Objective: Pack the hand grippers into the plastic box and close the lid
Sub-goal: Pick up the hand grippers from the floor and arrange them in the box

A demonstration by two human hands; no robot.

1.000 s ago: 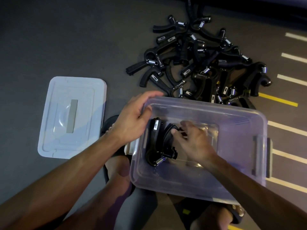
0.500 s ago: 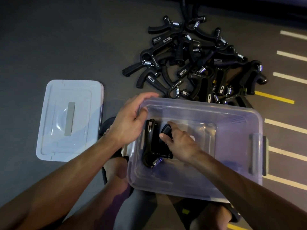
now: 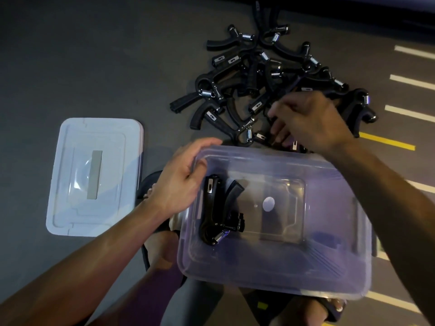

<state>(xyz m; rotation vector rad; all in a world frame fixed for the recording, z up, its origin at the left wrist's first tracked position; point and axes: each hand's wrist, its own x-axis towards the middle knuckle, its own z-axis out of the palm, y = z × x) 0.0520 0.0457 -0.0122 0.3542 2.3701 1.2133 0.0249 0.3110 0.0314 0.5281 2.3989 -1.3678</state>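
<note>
Clear plastic box (image 3: 277,274) sits nearest, between the person's feet, open top, slightly tilted toward the camera. One black hand gripper (image 3: 217,211) lies on its floor, tucked against the left end wall, spring end toward the near side; rest of the floor is bare, so plenty of room to the right of it. Left hand (image 3: 181,180) grips the box's far-left corner, thumb over the rim inside, fingers curled round the outside: looks like it's steadying the box. Lid (image 3: 94,177) lies flat on the dark floor (image 3: 70,55) to the left, well apart from the box, not needed yet. Beyond the far rim, right hand (image 3: 308,121) is down on the near edge of the pile of grippers (image 3: 259,78), fingers curled downward; can't tell if it has one pinched or is only touching, fingertips are blurred. Judgement: early in packing, step is fetching the next piece. Next move calls for lifting one free of the tangle, since handles and springs interlock and may drag neighbours, then clearing the far rim and setting it beside the first. Painted floor lines run at right, clear of the work.
</note>
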